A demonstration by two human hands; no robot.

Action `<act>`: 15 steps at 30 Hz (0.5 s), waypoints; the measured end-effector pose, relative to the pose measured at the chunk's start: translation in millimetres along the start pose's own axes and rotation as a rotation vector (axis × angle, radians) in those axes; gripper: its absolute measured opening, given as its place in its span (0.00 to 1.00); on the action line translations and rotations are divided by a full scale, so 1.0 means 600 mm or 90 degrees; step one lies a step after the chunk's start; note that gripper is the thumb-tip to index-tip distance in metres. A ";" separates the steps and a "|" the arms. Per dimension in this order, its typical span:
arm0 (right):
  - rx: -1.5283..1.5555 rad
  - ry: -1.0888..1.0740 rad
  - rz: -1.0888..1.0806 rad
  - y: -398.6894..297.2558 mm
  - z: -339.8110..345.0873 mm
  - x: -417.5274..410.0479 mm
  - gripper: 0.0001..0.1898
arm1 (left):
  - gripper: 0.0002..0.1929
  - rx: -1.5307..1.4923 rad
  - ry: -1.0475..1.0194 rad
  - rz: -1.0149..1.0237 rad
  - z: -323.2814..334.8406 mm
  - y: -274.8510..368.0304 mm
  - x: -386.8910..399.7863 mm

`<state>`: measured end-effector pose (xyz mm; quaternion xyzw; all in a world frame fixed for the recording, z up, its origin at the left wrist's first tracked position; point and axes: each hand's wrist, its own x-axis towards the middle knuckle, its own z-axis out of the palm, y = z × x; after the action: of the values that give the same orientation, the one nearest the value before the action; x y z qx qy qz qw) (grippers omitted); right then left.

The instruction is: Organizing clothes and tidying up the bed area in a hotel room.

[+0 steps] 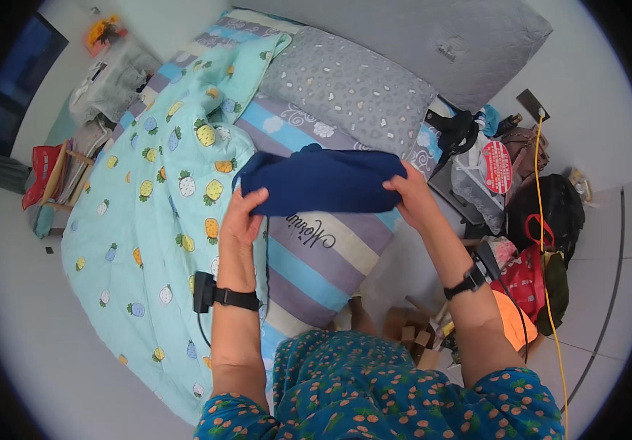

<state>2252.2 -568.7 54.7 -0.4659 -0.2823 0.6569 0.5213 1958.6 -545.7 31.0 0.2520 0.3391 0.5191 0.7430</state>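
A folded navy blue cloth (pixel 324 181), which looks like a garment, is stretched level between my two hands above the bed. My left hand (pixel 247 214) grips its left end, thumb on top and fingers underneath. At the right end my right hand (pixel 410 192) pinches the edge between thumb and fingers. Beneath the cloth lies a striped bed sheet (pixel 316 275) in purple, blue and cream with script lettering. A mint quilt (pixel 156 220) with a fruit print covers the bed's left side, close to my left hand. Beyond the cloth rests a grey patterned pillow (pixel 349 88).
A grey padded headboard or mattress (pixel 431 44) stands behind the pillow. Right of the bed are bags, including a black bag (pixel 547 220) and a red bag (pixel 522 280), and a hanging yellow cable (pixel 540 192). A wooden chair (pixel 55 176) stands at the far left.
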 end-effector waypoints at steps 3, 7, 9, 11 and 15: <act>-0.137 0.021 0.040 0.071 -0.055 -0.039 0.23 | 0.27 0.024 0.082 -0.093 -0.052 -0.063 -0.068; -0.313 0.119 0.124 0.229 -0.149 -0.116 0.22 | 0.34 0.136 0.257 -0.365 -0.103 -0.188 -0.166; -0.410 0.139 0.193 0.315 -0.187 -0.147 0.20 | 0.28 0.139 0.255 -0.411 -0.162 -0.282 -0.213; -0.469 0.183 0.272 0.378 -0.213 -0.189 0.19 | 0.27 0.138 0.244 -0.427 -0.188 -0.353 -0.264; -0.575 0.135 0.359 0.447 -0.236 -0.218 0.16 | 0.23 0.115 0.260 -0.381 -0.247 -0.435 -0.311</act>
<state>2270.4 -788.7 -191.2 -0.7648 -0.3465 0.5342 0.0985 1958.6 -805.3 -208.6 0.0977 0.5835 0.2861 0.7538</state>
